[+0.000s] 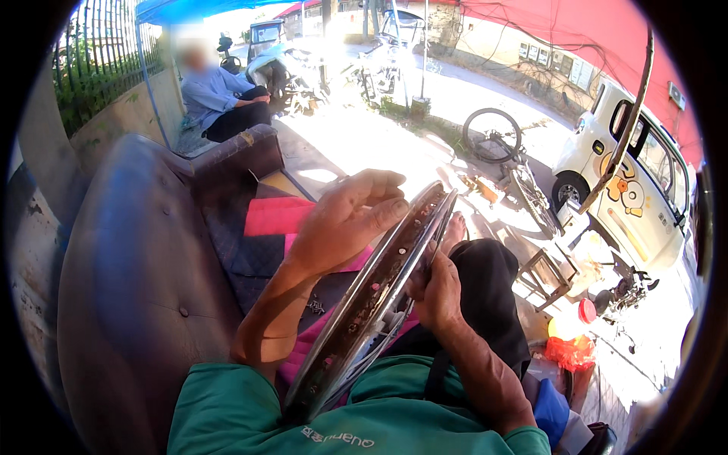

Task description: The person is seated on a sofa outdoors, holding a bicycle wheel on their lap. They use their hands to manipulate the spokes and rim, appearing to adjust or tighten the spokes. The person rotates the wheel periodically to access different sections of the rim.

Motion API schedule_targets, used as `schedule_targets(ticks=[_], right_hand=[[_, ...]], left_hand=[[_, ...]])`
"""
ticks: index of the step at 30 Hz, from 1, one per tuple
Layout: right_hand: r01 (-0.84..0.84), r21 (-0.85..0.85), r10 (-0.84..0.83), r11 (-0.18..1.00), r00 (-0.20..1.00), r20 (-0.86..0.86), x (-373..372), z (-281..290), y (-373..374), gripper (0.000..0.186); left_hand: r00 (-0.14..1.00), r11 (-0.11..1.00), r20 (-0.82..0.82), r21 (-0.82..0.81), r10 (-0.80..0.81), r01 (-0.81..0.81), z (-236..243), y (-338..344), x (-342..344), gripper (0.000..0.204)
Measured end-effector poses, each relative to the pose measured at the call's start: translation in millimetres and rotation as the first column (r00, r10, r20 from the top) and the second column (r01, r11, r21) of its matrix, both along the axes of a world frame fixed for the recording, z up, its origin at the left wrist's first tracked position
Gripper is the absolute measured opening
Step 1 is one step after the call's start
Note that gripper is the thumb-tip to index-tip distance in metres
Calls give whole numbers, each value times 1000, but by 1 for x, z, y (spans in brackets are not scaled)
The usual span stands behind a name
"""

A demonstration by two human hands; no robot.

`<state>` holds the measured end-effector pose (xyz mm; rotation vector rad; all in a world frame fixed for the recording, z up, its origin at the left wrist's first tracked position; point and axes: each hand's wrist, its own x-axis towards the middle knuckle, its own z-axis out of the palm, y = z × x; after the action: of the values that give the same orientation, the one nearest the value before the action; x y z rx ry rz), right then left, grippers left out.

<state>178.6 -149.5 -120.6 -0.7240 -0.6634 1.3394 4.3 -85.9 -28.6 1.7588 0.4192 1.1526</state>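
A bare metal wheel rim (375,288) with a rusty inner band and spokes stands on edge, slanting from my waist up across my lap. My right hand (436,292) is closed on its right side. My left hand (360,216) hovers just left of the rim's upper part, fingers loosely bent and apart, with nothing visible in them. Pink-and-dark padding (273,216) lies behind my left arm, on the brown sofa (129,288) beside me.
A seated person (216,98) in light blue sits at the back left. Bicycles (493,136), a white van (644,189) and a leaning pole (629,129) are at the right. A small frame stool (550,277), red-lidded container (569,322) and orange bag (569,353) sit by my right leg.
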Motion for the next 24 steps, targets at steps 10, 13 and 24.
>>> schedule_targets(ticks=[10,13,24], right_hand=[[36,181,-42,983,999,30,-1,42,17,36],[10,255,-42,967,992,123,6,51,28,36],[-141,353,4,925,932,362,22,-1,13,31]], left_hand=[[927,923,254,-200,-275,328,43,-36,-15,55],[937,960,274,-114,-218,256,46,-41,-14,67],[962,966,201,-146,-184,216,-12,-67,-3,72]])
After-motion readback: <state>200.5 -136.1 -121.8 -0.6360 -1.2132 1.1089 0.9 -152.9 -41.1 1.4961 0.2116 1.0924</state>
